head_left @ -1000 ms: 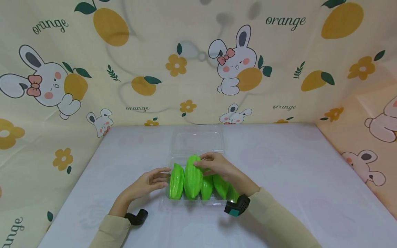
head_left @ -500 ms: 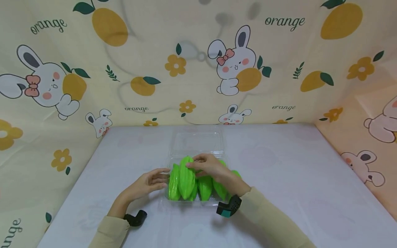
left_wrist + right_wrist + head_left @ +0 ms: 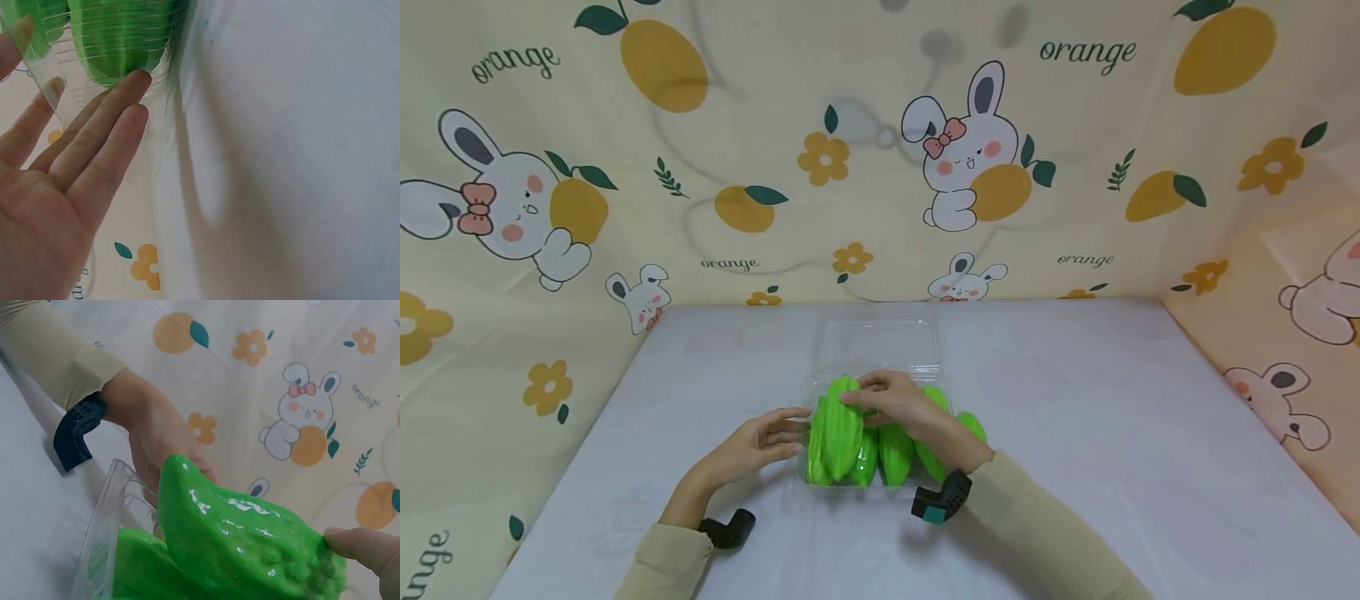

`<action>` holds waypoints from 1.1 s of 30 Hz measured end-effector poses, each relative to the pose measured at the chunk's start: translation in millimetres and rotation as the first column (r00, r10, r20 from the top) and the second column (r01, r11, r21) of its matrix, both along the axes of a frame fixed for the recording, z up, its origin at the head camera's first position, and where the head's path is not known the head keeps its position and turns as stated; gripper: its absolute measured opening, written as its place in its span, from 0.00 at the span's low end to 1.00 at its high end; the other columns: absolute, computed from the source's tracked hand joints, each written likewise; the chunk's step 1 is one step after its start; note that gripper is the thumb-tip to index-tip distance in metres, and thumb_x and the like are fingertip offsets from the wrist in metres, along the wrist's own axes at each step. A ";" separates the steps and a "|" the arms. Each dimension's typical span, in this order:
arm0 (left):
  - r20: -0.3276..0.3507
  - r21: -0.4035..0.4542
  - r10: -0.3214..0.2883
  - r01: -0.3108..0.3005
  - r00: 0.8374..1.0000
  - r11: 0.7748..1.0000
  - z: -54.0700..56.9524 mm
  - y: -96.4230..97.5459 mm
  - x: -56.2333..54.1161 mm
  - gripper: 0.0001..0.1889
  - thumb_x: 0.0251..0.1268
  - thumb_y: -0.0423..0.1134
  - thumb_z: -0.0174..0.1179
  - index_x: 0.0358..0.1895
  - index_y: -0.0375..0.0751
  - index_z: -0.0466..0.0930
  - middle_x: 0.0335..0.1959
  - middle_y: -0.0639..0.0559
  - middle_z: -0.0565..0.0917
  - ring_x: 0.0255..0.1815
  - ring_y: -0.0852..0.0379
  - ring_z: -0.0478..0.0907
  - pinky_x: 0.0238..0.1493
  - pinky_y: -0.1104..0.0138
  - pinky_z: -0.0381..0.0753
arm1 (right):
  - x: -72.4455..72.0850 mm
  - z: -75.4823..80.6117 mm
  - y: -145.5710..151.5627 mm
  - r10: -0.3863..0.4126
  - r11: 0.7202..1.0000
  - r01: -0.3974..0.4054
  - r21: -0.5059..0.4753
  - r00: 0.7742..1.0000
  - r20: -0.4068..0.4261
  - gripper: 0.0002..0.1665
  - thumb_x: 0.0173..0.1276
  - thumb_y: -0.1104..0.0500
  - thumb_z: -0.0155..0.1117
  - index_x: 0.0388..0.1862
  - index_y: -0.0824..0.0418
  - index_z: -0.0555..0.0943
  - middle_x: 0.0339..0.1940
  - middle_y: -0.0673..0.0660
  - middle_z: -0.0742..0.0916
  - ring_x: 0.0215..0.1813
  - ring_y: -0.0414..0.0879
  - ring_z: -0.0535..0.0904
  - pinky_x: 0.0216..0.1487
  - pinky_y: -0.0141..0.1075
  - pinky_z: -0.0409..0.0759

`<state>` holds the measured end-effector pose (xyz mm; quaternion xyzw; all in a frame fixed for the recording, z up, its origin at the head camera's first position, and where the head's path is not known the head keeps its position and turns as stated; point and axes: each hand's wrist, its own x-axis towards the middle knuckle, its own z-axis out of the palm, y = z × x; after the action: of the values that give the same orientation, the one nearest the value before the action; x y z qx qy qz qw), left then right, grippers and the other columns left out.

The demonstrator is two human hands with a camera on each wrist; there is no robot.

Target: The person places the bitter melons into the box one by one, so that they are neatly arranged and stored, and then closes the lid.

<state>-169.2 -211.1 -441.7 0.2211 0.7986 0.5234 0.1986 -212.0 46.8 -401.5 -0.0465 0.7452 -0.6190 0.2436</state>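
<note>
A glossy, bumpy green bitter melon (image 3: 844,437) is pinched by my right hand (image 3: 904,404), thumb and fingers near its far end. It stands higher than the others at the left part of a clear plastic clamshell box (image 3: 880,492). In the right wrist view the held bitter melon (image 3: 237,531) leans over another melon (image 3: 140,565) by the box wall. My left hand (image 3: 752,443) has its fingers extended against the box's left side, and in the left wrist view the fingertips (image 3: 134,81) meet the ribbed clear wall.
Several more green bitter melons (image 3: 895,454) lie side by side in the box. One green melon (image 3: 973,427) shows beyond the right wrist. The box's clear lid (image 3: 880,342) lies folded back on the white tabletop (image 3: 1060,392). A printed cloth (image 3: 775,100) hangs behind.
My right hand has moved left with the bitter melon, which now overlaps the leftmost one. Another melon has come into view beneath it. My left hand has stayed put.
</note>
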 end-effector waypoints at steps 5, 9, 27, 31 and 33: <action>0.009 0.004 0.006 -0.006 1.000 1.000 -1.1 -1.3 -0.3 0.33 0.71 0.43 0.56 0.72 0.32 0.57 0.68 0.26 0.67 0.67 0.30 0.69 0.60 0.65 0.82 | -1.5 0.1 -5.0 -0.003 1.000 0.003 0.008 1.000 -0.001 0.30 0.63 0.55 0.68 0.59 0.69 0.74 0.51 0.63 0.83 0.42 0.45 0.80 0.48 0.41 0.88; 0.019 0.012 0.010 -0.010 1.000 1.000 -3.2 -1.4 -0.7 0.32 0.70 0.43 0.56 0.72 0.34 0.57 0.69 0.27 0.66 0.68 0.31 0.69 0.61 0.64 0.81 | -2.1 -1.6 -7.8 -0.014 1.000 0.014 0.019 1.000 -0.004 0.29 0.63 0.55 0.68 0.58 0.69 0.74 0.51 0.64 0.84 0.39 0.44 0.80 0.44 0.40 0.88; 0.007 -0.003 0.008 -0.008 1.000 1.000 -1.5 0.1 -0.8 0.33 0.71 0.44 0.56 0.72 0.32 0.57 0.68 0.26 0.67 0.67 0.31 0.69 0.61 0.60 0.81 | -2.7 -5.3 -10.7 -0.038 0.995 0.041 0.086 0.999 -0.038 0.30 0.61 0.53 0.71 0.57 0.68 0.76 0.43 0.58 0.85 0.30 0.39 0.76 0.28 0.29 0.80; 0.020 0.001 0.013 -0.013 1.000 1.000 -2.1 0.5 -0.5 0.33 0.71 0.44 0.56 0.72 0.33 0.57 0.68 0.27 0.67 0.67 0.31 0.69 0.61 0.61 0.81 | -2.0 -5.7 -10.4 -0.036 0.994 0.041 0.100 0.998 -0.053 0.30 0.61 0.53 0.70 0.57 0.69 0.76 0.46 0.60 0.86 0.31 0.40 0.77 0.28 0.30 0.81; 0.022 0.000 0.012 -0.012 1.000 1.000 -2.2 0.7 -0.3 0.33 0.71 0.44 0.56 0.72 0.33 0.57 0.69 0.27 0.67 0.68 0.31 0.69 0.61 0.62 0.81 | -1.4 -5.4 -10.1 -0.031 0.994 0.038 0.107 0.998 -0.062 0.31 0.62 0.53 0.70 0.58 0.70 0.76 0.48 0.62 0.86 0.31 0.40 0.77 0.29 0.31 0.83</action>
<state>-169.5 -210.4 -443.9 0.2105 0.7975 0.5272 0.2041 -213.3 36.7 -407.0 -0.0390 0.7854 -0.5800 0.2124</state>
